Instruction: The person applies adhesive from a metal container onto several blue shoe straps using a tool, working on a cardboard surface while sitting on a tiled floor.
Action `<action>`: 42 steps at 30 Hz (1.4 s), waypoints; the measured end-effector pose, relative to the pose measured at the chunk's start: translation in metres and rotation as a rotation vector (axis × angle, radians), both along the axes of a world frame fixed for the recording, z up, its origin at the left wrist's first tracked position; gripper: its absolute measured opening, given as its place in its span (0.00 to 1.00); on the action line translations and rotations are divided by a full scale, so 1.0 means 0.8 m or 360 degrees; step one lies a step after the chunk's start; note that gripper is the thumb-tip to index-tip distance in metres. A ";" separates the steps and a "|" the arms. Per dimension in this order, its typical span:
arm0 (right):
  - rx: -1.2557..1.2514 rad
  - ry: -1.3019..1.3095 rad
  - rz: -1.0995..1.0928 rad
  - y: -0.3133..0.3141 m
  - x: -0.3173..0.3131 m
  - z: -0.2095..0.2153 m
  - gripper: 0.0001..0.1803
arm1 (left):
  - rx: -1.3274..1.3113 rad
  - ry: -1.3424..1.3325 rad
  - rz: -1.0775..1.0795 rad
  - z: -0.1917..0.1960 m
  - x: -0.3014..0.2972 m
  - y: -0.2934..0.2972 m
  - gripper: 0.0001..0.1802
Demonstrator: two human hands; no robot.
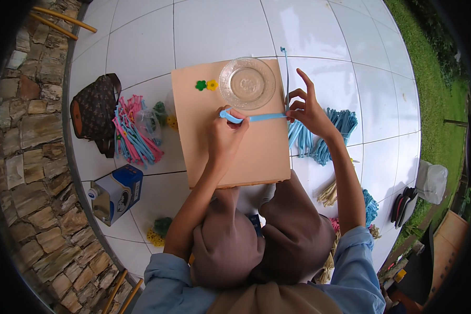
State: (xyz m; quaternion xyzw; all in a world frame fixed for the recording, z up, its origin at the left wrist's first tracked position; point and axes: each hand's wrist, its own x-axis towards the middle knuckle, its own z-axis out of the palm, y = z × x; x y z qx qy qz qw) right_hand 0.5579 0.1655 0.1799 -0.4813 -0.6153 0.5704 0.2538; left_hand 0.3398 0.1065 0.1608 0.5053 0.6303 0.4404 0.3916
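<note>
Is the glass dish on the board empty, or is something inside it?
Empty. The glass dish sits upright on the board, and only its clear patterned bottom shows through; the two small flowers lie beside it.

A white tiled floor (141,47) carries everything, its grout lines bending toward the rim of the view. A peach-coloured board (256,157) lies flat on it near the middle. To the left of the board rests a dark brown patterned bag (91,112), and just beside it a heap of pink and blue strips (133,136) with a small clear bag (149,123) against them. Nearer the lower left stands a blue and white carton (118,191), with a little cluster of yellow and green flowers (157,230) close by. Right of the board lies a bundle of light blue strips (329,133), then a tan bundle (328,194) and another blue bundle (370,206) further down.
</note>
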 end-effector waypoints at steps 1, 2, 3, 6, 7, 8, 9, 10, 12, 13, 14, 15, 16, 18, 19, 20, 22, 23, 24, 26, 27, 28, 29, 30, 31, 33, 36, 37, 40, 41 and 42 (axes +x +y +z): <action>0.0000 0.0000 0.0000 0.000 0.000 0.000 0.51 | 0.0012 0.0012 -0.0015 -0.001 0.000 0.000 0.08; -0.0006 -0.0002 0.0020 0.000 0.001 -0.001 0.51 | 0.0025 0.0024 -0.0030 -0.002 -0.001 0.000 0.08; -0.0009 -0.0003 0.0040 0.001 0.001 -0.001 0.51 | 0.0026 0.0025 -0.0030 0.000 -0.001 0.000 0.08; -0.0058 -0.0019 0.0056 -0.002 0.002 0.005 0.51 | -0.0021 0.0011 -0.0060 0.003 -0.002 -0.002 0.08; -0.0057 -0.0018 0.0056 -0.003 0.003 0.004 0.51 | -0.0010 -0.0006 -0.0049 0.002 -0.001 -0.002 0.07; -0.0049 0.0004 0.0038 -0.005 0.004 0.002 0.51 | 0.0000 -0.0023 -0.0037 0.002 -0.001 -0.001 0.07; -0.0045 0.0024 0.0018 -0.006 0.005 0.000 0.51 | -0.0002 -0.0024 -0.0038 0.002 -0.001 -0.001 0.07; -0.0046 0.0024 0.0018 -0.006 0.005 -0.001 0.51 | 0.0000 -0.0009 -0.0040 0.003 -0.001 -0.001 0.07; 0.0008 0.0023 0.0030 -0.006 0.004 -0.002 0.51 | 0.0001 0.0007 -0.0042 0.004 -0.001 -0.001 0.07; 0.0007 0.0024 0.0031 -0.005 0.004 -0.002 0.51 | 0.0007 0.0019 -0.0042 0.003 -0.001 -0.001 0.07; 0.0025 0.0027 0.0042 -0.004 0.003 -0.002 0.51 | 0.0014 0.0032 -0.0043 0.003 -0.001 -0.001 0.07; 0.0044 0.0028 0.0052 -0.003 0.004 -0.002 0.51 | 0.0014 0.0032 -0.0044 0.003 -0.001 -0.001 0.07; 0.0043 0.0028 0.0051 -0.003 0.004 -0.003 0.51 | 0.0020 0.0046 -0.0045 0.004 0.000 -0.001 0.07; 0.0039 0.0015 0.0055 -0.002 0.005 -0.005 0.51 | 0.0026 0.0057 -0.0045 0.005 0.000 0.000 0.07; 0.0037 0.0011 0.0056 -0.001 0.004 -0.005 0.51 | 0.0026 0.0068 -0.0050 0.006 0.000 0.000 0.07; 0.0024 0.0000 0.0047 -0.001 0.004 -0.005 0.51 | 0.0025 0.0078 -0.0056 0.006 0.000 0.001 0.07; 0.0016 -0.0004 0.0041 0.000 0.003 -0.005 0.51 | 0.0027 0.0087 -0.0055 0.006 -0.001 0.001 0.07; 0.0001 0.0043 0.0034 -0.001 0.003 -0.007 0.52 | 0.0026 0.0094 -0.0057 0.005 -0.001 0.000 0.06; -0.0014 0.0087 0.0024 -0.001 0.004 -0.009 0.52 | 0.0028 0.0092 -0.0058 0.002 -0.001 0.000 0.06; -0.0014 0.0116 0.0004 -0.003 0.004 -0.013 0.52 | 0.0065 0.0044 -0.0097 -0.002 -0.001 0.000 0.04; -0.0019 0.0145 -0.0017 -0.004 0.005 -0.015 0.52 | 0.0064 0.0041 -0.0101 -0.001 0.000 0.000 0.04; -0.0019 0.0142 -0.0021 -0.005 0.006 -0.017 0.52 | 0.0041 0.0115 -0.0133 0.003 0.002 0.000 0.04; -0.0018 0.0159 -0.0060 -0.006 0.007 -0.018 0.52 | 0.0019 0.0188 -0.0165 0.005 0.004 0.000 0.06; -0.0016 0.0181 -0.0092 -0.007 0.006 -0.018 0.52 | 0.0019 0.0190 -0.0161 0.004 0.003 -0.001 0.06; -0.0016 0.0183 -0.0089 -0.007 0.004 -0.017 0.52 | 0.0006 0.0253 -0.0167 0.002 0.002 -0.002 0.07; -0.0026 0.0192 -0.0115 -0.008 0.001 -0.016 0.52 | -0.0009 0.0312 -0.0174 0.001 0.002 -0.003 0.09; 0.0095 0.0158 -0.0131 -0.012 0.002 -0.020 0.51 | 0.0000 0.0422 -0.0207 0.008 0.004 -0.004 0.09; 0.0092 0.0159 -0.0130 -0.013 0.002 -0.019 0.51 | -0.0014 0.0478 -0.0236 0.013 0.005 -0.003 0.10; 0.0115 0.0125 -0.0167 -0.016 -0.002 -0.017 0.48 | -0.0023 0.0558 -0.0253 0.015 0.005 -0.003 0.11; 0.0111 0.0156 -0.0157 -0.017 -0.001 -0.019 0.47 | -0.0017 0.0578 -0.0244 0.014 0.005 -0.003 0.11; 0.0105 0.0186 -0.0149 -0.018 0.000 -0.021 0.46 | -0.0018 0.0580 -0.0244 0.013 0.005 -0.003 0.11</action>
